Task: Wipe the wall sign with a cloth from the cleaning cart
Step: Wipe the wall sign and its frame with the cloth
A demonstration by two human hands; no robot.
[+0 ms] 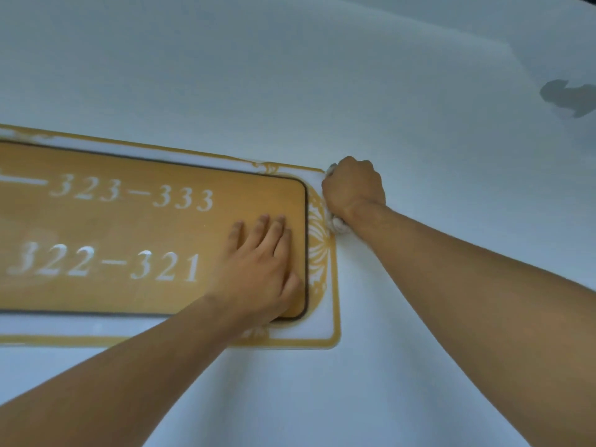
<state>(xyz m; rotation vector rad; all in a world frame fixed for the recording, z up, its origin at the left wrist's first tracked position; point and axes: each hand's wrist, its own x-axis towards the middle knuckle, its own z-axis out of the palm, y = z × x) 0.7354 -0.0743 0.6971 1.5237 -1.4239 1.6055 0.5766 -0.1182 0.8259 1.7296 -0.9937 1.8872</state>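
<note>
The wall sign (129,227) is a gold panel with white room numbers, set in a white plate with a gold ornamental border. My left hand (261,269) lies flat on the panel's lower right corner, fingers spread and pressing on it. My right hand (353,188) is closed in a fist around a small white cloth (338,223), held against the sign's upper right edge. Only bits of the cloth show below and above the fist.
A plain white wall (290,75) surrounds the sign. A grey shadow or mark (569,96) sits at the far right of the wall. The sign's left part runs out of frame.
</note>
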